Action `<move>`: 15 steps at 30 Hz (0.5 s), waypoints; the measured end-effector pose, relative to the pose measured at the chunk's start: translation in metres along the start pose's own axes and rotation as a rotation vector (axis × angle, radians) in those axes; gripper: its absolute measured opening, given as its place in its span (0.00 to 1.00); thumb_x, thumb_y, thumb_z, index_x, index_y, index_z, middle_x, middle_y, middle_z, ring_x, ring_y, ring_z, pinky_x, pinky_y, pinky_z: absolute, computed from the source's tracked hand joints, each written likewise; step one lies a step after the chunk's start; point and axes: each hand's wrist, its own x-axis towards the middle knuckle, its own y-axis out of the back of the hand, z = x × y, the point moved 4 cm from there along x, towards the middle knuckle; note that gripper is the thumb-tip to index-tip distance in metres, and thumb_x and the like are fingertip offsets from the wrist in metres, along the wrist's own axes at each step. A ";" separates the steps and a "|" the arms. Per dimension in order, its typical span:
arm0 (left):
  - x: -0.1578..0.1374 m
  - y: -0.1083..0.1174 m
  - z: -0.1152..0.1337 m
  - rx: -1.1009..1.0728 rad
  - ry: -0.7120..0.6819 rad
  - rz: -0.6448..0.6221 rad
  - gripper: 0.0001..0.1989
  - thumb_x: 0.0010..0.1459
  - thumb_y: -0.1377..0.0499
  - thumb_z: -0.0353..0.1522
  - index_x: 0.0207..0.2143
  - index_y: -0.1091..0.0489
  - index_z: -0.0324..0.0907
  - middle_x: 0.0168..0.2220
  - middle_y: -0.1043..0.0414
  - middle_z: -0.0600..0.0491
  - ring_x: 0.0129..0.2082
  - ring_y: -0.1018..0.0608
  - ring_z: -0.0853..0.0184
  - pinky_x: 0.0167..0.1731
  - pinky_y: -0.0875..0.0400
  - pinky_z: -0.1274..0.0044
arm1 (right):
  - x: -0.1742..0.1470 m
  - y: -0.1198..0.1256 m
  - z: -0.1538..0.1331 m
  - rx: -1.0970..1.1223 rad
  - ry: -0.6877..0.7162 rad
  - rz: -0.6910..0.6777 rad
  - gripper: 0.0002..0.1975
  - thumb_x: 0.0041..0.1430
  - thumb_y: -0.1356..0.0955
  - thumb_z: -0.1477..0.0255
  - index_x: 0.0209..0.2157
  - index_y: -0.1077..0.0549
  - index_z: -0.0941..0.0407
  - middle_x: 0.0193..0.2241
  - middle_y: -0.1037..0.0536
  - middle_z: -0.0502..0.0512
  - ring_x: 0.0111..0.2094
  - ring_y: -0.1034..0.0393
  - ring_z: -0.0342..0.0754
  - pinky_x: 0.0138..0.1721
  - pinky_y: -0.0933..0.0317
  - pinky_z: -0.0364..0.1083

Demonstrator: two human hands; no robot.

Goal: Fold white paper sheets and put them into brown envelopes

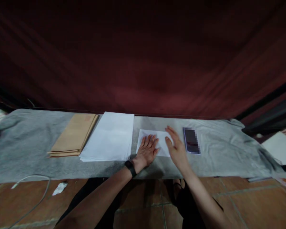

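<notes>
A small white sheet of paper point(162, 145), perhaps folded, lies on the grey cloth in front of me. My left hand point(148, 150), with a black band on its wrist, rests flat on the left part of this sheet, fingers spread. Over the sheet's right edge is my right hand point(176, 148), its thumb and fingers apart and holding nothing. Whether it touches the paper, I cannot tell. Left of the sheet lies a stack of larger white paper point(109, 136).
Brown envelopes point(73, 133) are stacked at the left of the white paper. A phone point(192, 141) lies right of my right hand. Grey cloth point(219, 149) covers the narrow table, and a dark red curtain point(143, 79) hangs behind. A cable point(47, 184) trails to the tiled floor.
</notes>
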 end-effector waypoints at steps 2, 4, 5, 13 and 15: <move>0.000 -0.002 0.000 -0.007 0.004 0.012 0.26 0.71 0.56 0.42 0.68 0.43 0.45 0.71 0.48 0.50 0.71 0.48 0.55 0.68 0.53 0.56 | -0.003 -0.013 0.013 -0.103 -0.010 -0.036 0.22 0.73 0.44 0.65 0.62 0.33 0.53 0.64 0.34 0.60 0.64 0.40 0.54 0.63 0.42 0.56; 0.000 -0.002 -0.001 -0.013 -0.006 0.022 0.26 0.71 0.56 0.42 0.67 0.42 0.46 0.71 0.48 0.51 0.71 0.48 0.56 0.68 0.53 0.56 | -0.011 -0.032 0.031 -0.272 -0.067 -0.101 0.25 0.72 0.46 0.66 0.64 0.36 0.56 0.67 0.38 0.61 0.68 0.47 0.54 0.65 0.47 0.58; 0.000 -0.002 -0.001 -0.013 -0.014 0.023 0.26 0.72 0.57 0.42 0.67 0.42 0.46 0.71 0.48 0.52 0.71 0.48 0.57 0.68 0.53 0.57 | -0.016 -0.042 0.040 -0.366 -0.102 -0.135 0.26 0.72 0.46 0.66 0.65 0.37 0.59 0.67 0.39 0.63 0.69 0.48 0.56 0.65 0.48 0.59; -0.001 -0.006 -0.005 0.020 0.015 0.000 0.27 0.71 0.58 0.38 0.68 0.45 0.40 0.71 0.50 0.49 0.71 0.48 0.60 0.69 0.55 0.61 | -0.031 -0.071 0.062 -0.670 -0.039 -0.217 0.27 0.72 0.45 0.64 0.68 0.42 0.57 0.70 0.45 0.63 0.69 0.49 0.59 0.66 0.55 0.60; 0.000 -0.006 -0.010 0.034 0.055 -0.001 0.28 0.71 0.58 0.38 0.69 0.45 0.37 0.71 0.50 0.46 0.71 0.48 0.60 0.69 0.54 0.63 | -0.031 -0.068 0.064 -0.689 -0.052 -0.193 0.28 0.72 0.44 0.62 0.68 0.42 0.59 0.69 0.44 0.65 0.68 0.47 0.59 0.66 0.54 0.59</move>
